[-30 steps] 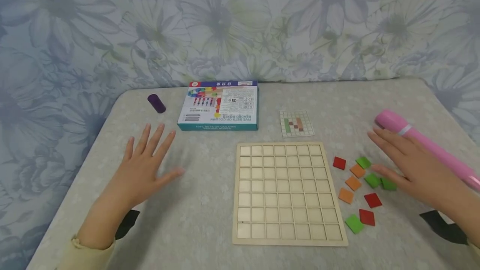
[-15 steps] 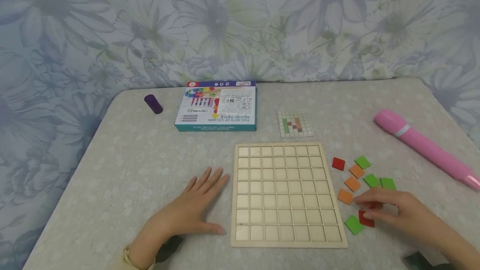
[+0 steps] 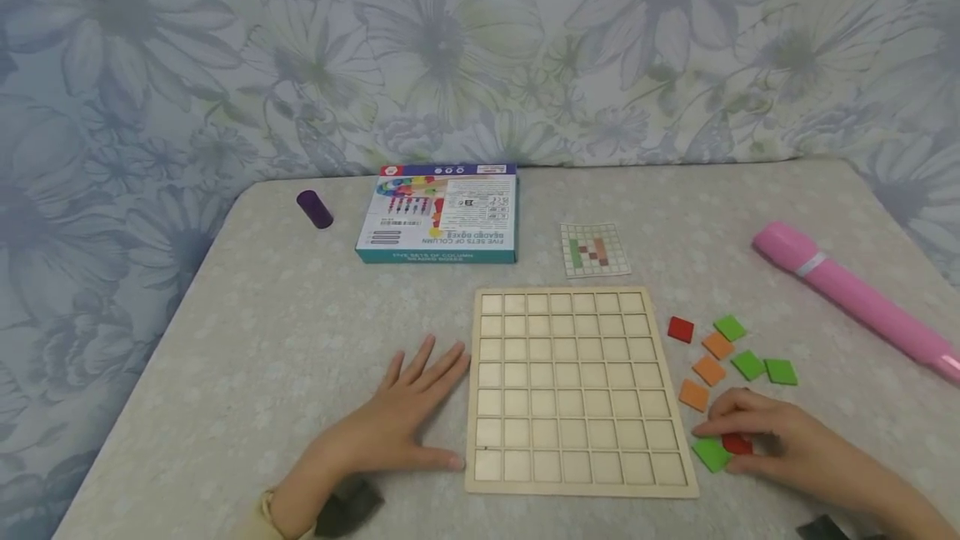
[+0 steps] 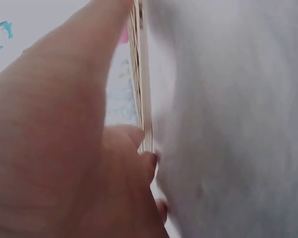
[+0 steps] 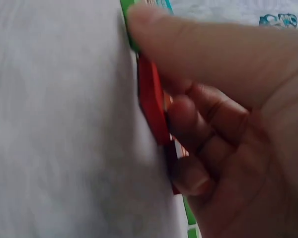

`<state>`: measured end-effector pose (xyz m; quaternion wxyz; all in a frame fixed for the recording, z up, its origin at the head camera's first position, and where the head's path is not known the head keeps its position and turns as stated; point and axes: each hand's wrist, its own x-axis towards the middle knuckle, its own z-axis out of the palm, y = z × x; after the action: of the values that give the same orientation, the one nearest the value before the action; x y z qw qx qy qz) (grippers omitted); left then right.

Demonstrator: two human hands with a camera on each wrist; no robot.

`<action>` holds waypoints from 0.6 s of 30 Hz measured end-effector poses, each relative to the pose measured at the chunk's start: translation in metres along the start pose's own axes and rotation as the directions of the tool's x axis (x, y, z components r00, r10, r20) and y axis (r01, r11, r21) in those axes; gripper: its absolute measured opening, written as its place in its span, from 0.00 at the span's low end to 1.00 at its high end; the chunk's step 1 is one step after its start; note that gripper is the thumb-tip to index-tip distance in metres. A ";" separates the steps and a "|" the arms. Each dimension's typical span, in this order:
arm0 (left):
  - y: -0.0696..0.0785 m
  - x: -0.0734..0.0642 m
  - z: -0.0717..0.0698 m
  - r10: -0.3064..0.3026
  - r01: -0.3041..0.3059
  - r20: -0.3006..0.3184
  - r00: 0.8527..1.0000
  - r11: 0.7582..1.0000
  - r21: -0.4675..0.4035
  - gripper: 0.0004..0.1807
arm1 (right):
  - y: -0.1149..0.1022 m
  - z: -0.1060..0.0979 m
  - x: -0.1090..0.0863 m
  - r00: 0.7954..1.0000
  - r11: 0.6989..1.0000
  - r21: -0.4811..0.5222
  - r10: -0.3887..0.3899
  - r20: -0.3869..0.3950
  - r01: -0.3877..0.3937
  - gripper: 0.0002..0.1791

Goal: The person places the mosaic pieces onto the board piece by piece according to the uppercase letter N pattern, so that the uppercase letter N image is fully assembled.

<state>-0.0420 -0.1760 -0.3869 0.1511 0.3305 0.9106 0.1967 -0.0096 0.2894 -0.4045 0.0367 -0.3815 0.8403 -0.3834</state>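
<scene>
A pale wooden grid board [image 3: 469, 407] lies on the table. Flat beside its left edge, my left hand [image 3: 397, 427] rests with fingers spread, the fingertips and thumb tip right at the rim. My right hand [image 3: 780, 440] is low at the board's lower right, fingers curled. Its index finger and thumb pinch a square green tile [image 3: 709, 455] from opposite sides. A red tile [image 3: 737, 443] shows between thumb and index; in the right wrist view this red tile [image 5: 153, 96] stands out below the thumb. Another dark red tile [image 5: 172, 161] is partly hidden by the fingers there.
Orange tiles [image 3: 708, 371], several green tiles [image 3: 747, 365] and a red tile [image 3: 681, 329] lie right of the board. Behind it are a patterned grid card [image 3: 611, 252], a teal-edged box [image 3: 438, 219] and a purple cylinder [image 3: 315, 209]. A pink wand-like object [image 3: 855, 294] lies at right.
My left hand came down and right to the board's edge. My right hand moved from above the tiles to the red ones, then slightly left onto the green tile.
</scene>
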 end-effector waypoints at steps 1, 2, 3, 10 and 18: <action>0.000 0.000 0.001 0.001 -0.001 0.001 1.000 1.000 0.008 0.60 | -0.001 0.001 0.000 1.000 1.000 -0.018 0.005 -0.001 -0.005 0.26; 0.001 0.001 0.003 0.003 -0.003 0.001 1.000 1.000 0.018 0.60 | -0.002 0.001 0.001 1.000 0.999 -0.033 0.012 -0.003 -0.013 0.26; 0.001 0.002 0.004 0.004 -0.004 0.002 1.000 1.000 0.023 0.60 | -0.003 0.001 0.001 1.000 0.998 -0.052 0.023 -0.007 -0.024 0.26; -0.002 0.004 0.002 0.012 -0.011 -0.017 1.000 0.999 0.046 0.60 | -0.004 0.001 0.007 0.998 0.996 -0.070 0.043 -0.038 -0.046 0.27; -0.004 0.006 0.005 0.022 -0.021 -0.015 1.000 0.999 0.035 0.60 | -0.010 0.002 0.005 0.991 0.992 -0.030 0.121 -0.053 -0.122 0.26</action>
<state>-0.0464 -0.1739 -0.3938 0.1365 0.3412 0.9114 0.1851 -0.0060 0.2804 -0.3982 0.0323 -0.3203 0.8688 -0.3762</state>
